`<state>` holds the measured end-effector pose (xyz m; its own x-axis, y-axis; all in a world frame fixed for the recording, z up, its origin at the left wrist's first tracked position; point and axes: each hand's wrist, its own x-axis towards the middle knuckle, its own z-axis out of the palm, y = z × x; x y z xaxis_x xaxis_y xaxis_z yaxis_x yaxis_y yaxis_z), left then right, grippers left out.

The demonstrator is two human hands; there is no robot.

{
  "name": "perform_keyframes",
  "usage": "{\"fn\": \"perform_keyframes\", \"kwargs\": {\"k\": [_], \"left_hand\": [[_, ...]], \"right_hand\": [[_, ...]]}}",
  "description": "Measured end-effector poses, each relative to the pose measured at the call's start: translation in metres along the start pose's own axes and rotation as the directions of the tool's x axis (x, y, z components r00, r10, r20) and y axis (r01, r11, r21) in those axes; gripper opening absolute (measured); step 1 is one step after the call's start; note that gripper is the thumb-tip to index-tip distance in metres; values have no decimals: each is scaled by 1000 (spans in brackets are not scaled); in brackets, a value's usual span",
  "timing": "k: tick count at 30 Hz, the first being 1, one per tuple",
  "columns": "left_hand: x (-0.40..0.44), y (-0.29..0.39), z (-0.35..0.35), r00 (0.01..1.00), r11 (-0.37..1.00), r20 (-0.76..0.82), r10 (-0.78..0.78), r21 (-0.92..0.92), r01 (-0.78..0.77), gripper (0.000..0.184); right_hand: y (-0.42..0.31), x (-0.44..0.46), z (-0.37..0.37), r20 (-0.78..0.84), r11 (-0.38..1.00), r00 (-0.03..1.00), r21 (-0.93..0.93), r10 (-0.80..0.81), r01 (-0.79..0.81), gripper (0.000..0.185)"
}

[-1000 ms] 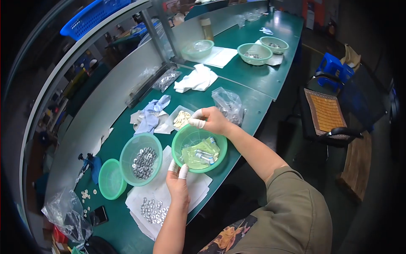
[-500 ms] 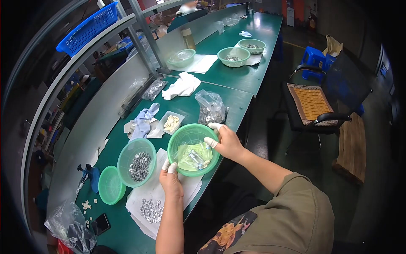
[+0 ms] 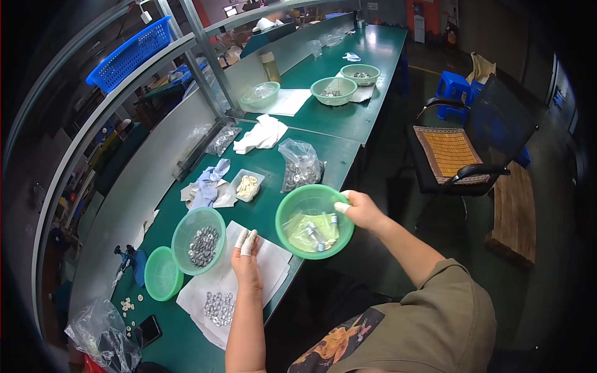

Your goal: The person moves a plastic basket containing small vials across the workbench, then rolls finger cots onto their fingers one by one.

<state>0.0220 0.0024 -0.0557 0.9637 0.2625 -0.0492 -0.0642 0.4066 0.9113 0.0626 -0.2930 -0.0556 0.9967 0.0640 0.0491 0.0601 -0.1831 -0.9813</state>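
My right hand (image 3: 365, 211), with white covers on its fingertips, grips the right rim of a green plastic basket (image 3: 292, 202). Inside the basket lie small clear vials (image 3: 315, 235) with blue caps, a yellow-green sheet and clear plastic. My left hand (image 3: 247, 266), also with white fingertip covers, is raised above white paper (image 3: 273, 261), its fingers extended and holding nothing. Left of it, a pale green basket (image 3: 217, 255) contains grey, round, button-like pieces (image 3: 204, 245). Clear round pieces (image 3: 219, 309) are spread on the paper.
Around the green table (image 3: 339, 130) are an empty green basket (image 3: 163, 250), a bag of grey pieces (image 3: 301, 166), a tub of cream pieces (image 3: 247, 186), cloths (image 3: 261, 133) and a phone (image 3: 148, 331). A chair (image 3: 451, 154) stands right; a metal shelf frame (image 3: 118, 81) rises left.
My left hand has let go of the green basket. My right hand has moved the basket to the right, away from the left hand and the pale basket.
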Motion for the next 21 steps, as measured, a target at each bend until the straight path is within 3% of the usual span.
{"fn": "perform_keyframes", "kwargs": {"k": [11,16,21], "left_hand": [[-1,-1,-2,1000,999,24,12,50,-13,42],[-1,-1,-2,1000,997,20,13,72,-15,44],[-2,0,-1,1000,996,6,10,86,-10,44]], "right_hand": [[21,-17,-118,-376,997,924,4,-67,75,22],[3,-21,-126,-414,983,910,178,40,37,22],[-18,-15,-127,-427,982,891,165,153,-90,20]]}}
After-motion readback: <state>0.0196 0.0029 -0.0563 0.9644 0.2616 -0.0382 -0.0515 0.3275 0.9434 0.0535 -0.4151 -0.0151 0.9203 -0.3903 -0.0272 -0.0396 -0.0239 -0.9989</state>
